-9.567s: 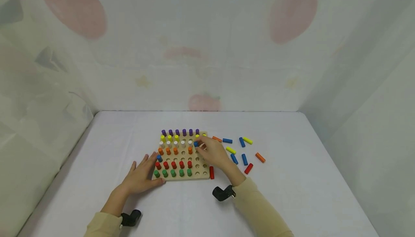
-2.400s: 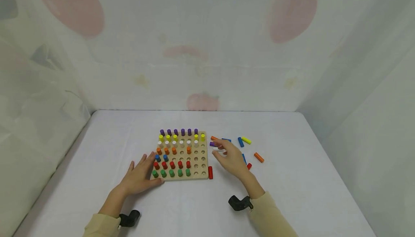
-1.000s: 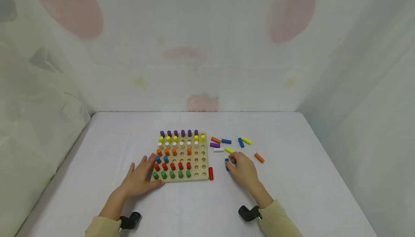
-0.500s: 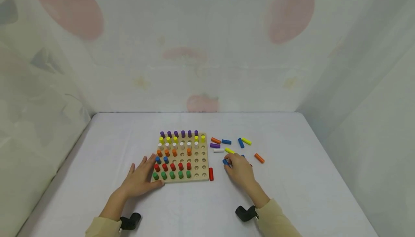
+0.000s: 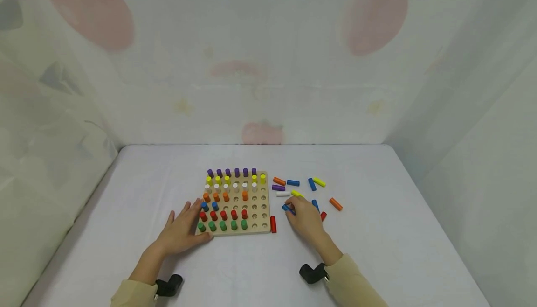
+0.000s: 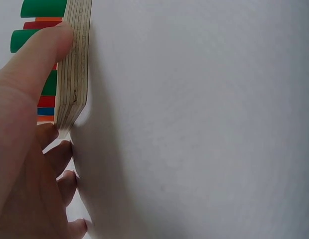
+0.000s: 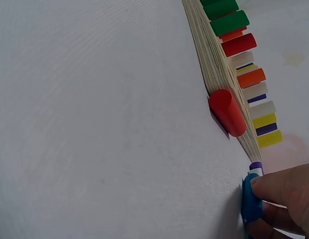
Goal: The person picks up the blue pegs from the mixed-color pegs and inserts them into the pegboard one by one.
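Note:
A wooden pegboard (image 5: 259, 211) bears rows of purple, yellow, white, orange, blue, red and green pegs, with bare holes mostly on its right side. My left hand (image 5: 180, 230) lies spread at its near left corner. In the left wrist view the thumb (image 6: 57, 42) rests on the front edge, and the other fingertips are by the board's left side. Right of the board, my right hand (image 5: 308, 218) pinches a blue peg (image 7: 252, 199) between thumb and fingers, low over the table. The peg is tilted.
Beside the board's right edge lies a red peg (image 5: 273, 224). Loose pegs are scattered beyond and right of my right hand: purple (image 5: 278, 188), white (image 5: 283, 194), several blue, orange (image 5: 335, 204), yellow (image 5: 319, 182) and another red (image 5: 323, 216). A white cloth (image 5: 235, 269) covers the table.
A second blue peg and a sixth white one now stand in the board. Purple and white pegs appeared on the table. My right hand took another blue peg and shifted left; my left hand stayed.

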`<state>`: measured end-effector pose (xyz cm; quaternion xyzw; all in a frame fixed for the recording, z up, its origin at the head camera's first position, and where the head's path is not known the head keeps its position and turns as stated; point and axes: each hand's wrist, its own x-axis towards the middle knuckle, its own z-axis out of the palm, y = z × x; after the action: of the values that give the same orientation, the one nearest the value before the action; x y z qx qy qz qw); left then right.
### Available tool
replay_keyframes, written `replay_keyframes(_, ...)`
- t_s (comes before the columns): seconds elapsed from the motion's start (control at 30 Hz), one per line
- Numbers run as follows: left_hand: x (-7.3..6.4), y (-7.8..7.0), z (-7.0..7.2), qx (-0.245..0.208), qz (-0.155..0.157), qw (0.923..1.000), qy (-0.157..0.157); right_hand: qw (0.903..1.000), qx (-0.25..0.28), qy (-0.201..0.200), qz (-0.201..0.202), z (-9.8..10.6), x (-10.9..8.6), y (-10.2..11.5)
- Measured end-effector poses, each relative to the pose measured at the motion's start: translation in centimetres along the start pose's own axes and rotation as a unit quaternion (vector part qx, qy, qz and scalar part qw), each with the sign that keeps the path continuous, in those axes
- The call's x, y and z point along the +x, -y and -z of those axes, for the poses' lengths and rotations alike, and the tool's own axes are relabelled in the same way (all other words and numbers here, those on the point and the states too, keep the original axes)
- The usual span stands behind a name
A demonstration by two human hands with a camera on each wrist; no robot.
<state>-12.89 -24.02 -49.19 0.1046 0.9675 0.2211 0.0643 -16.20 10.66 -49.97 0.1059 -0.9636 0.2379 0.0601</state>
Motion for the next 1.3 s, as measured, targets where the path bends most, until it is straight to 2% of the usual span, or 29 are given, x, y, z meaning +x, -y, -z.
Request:
replay_keyframes(0.3, 0.0, 0.1, -0.3, -0.005, -0.004, 0.9999, -0.009, 1.0000, 0.003, -0.005, 0.003, -0.6, 0.7, 0.4)
replay_keyframes(0.5, 0.1, 0.2, -0.2, -0.003, 0.002, 1.0000, 0.001, 0.9997, 0.016, 0.011, 0.014, -0.8, 1.3, 0.7)
replay_keyframes(0.73, 0.0, 0.2, -0.2, -0.003, 0.003, 1.0000, 0.004, 0.9994, 0.012, 0.032, -0.001, -0.8, 1.5, 1.0)
replay_keyframes(1.3, 0.0, -0.1, -0.1, -0.004, 0.004, 1.0000, -0.004, 0.9992, 0.016, 0.031, 0.020, -1.6, 1.9, 1.4)
